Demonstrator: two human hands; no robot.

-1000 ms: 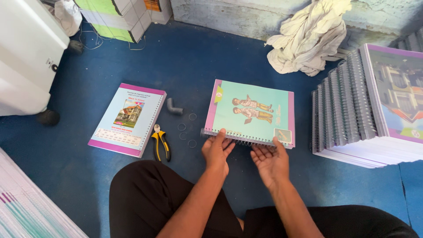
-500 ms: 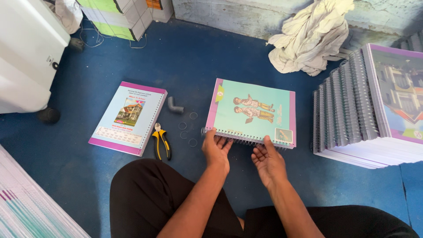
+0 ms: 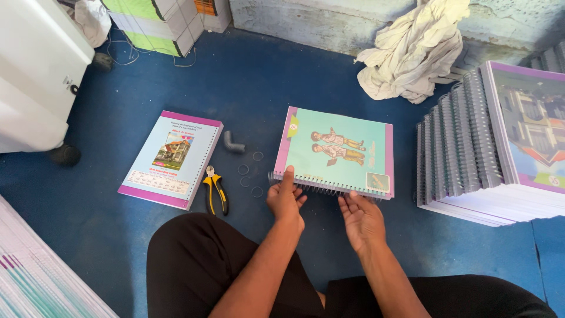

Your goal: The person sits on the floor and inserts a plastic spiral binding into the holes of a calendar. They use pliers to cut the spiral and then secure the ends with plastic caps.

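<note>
The left hand [image 3: 286, 200] has its grip clamped on the near left corner of the teal notebook [image 3: 338, 150], thumb lying flat on top of the cover and the fingers curled under the edge where the wire spiral [image 3: 329, 189] runs. The right hand [image 3: 360, 218] sits just right of it along the same bound edge, palm up and fingers loosely apart, fingertips touching the coil from below without closing on it. The notebook lies on the blue floor [image 3: 247, 88] directly in front of the person's knees, cover up, spine toward the body.

Judging from this, the step in hand is seating or checking the spiral along the bound edge; the next move seems to call for the left hand keeping the book steady while the right works along the coil.

Left of the notebook lie a few loose wire rings [image 3: 250, 171] and a small grey pipe elbow [image 3: 233, 142], then yellow-handled pliers [image 3: 216, 191], then a second notebook with a purple border [image 3: 170, 159]. Right of the teal notebook stands a tall stack of bound notebooks [image 3: 488, 141]; behind it a crumpled pale cloth [image 3: 412, 50] rests by the wall
</note>
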